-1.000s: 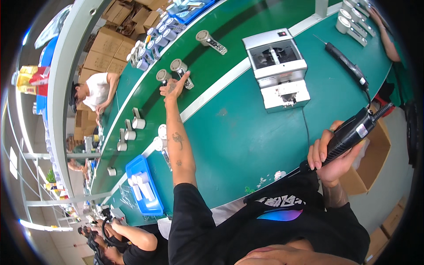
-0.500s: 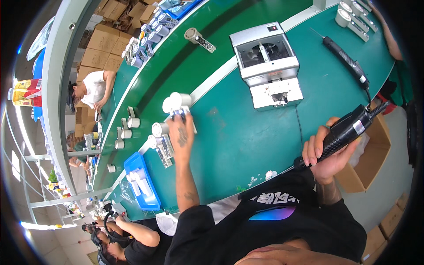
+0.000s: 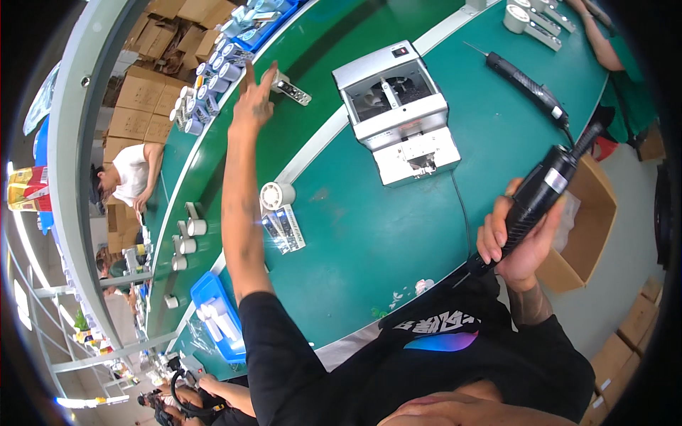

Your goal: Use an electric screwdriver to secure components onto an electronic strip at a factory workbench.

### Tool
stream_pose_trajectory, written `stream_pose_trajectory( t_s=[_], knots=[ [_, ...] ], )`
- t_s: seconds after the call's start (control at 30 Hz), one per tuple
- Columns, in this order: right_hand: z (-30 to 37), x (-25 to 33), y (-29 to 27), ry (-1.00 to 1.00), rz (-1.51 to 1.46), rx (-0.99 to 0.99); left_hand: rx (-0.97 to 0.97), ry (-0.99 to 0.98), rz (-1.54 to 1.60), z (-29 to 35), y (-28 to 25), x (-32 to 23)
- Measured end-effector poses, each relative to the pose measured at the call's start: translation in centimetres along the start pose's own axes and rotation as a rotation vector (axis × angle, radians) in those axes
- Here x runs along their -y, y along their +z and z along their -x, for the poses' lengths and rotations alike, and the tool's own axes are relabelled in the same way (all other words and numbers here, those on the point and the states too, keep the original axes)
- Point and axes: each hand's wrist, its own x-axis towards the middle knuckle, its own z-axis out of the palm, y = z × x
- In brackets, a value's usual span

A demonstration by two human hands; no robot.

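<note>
My left hand (image 3: 253, 103) is stretched out over the far green strip, fingers apart and nothing in them. Beside its fingertips lies a white device with a round head and a narrow body (image 3: 293, 91) showing dark inner parts. Around a black electric screwdriver (image 3: 534, 200), the fingers of my right hand (image 3: 522, 245) are wrapped; its thin bit points down toward my shirt. Closer in, right of my left forearm, another white round-headed device (image 3: 278, 197) lies on the bench, with its opened narrow body (image 3: 285, 231) toward me. My forearm hides part of the bench's metal edge.
A silver screw feeder (image 3: 398, 106) stands mid-bench, its cable running toward me. Beyond it lie a second black screwdriver (image 3: 526, 86) and several white devices (image 3: 531, 25). A blue tray (image 3: 219, 312) sits left, a cardboard box (image 3: 586, 227) right. Co-workers sit along the line.
My left hand has left the white devices at the bench edge and reached farther away, its fingers now spread. My right hand still holds the screwdriver. The whole view has shifted slightly.
</note>
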Motion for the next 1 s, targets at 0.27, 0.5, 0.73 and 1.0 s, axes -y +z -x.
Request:
stream_pose_trajectory(
  t_s=[0.27,0.5,0.73,1.0],
  knots=[
    [-1.7,2.2,1.0,0.324,-0.326,-0.124,0.168,0.229,0.401,-1.3,4.3,9.2],
    [-6.2,3.2,6.8,-0.225,0.275,0.365,0.565,0.078,0.203,10.5,-12.2,-8.6],
    [-12.0,-2.4,10.0,-0.552,0.519,0.609,0.522,0.128,0.313,16.1,-13.3,-19.8],
    [-11.8,-3.9,9.4,-0.586,0.550,0.570,0.371,0.118,0.140,17.7,-10.4,-23.7]
  ],
)
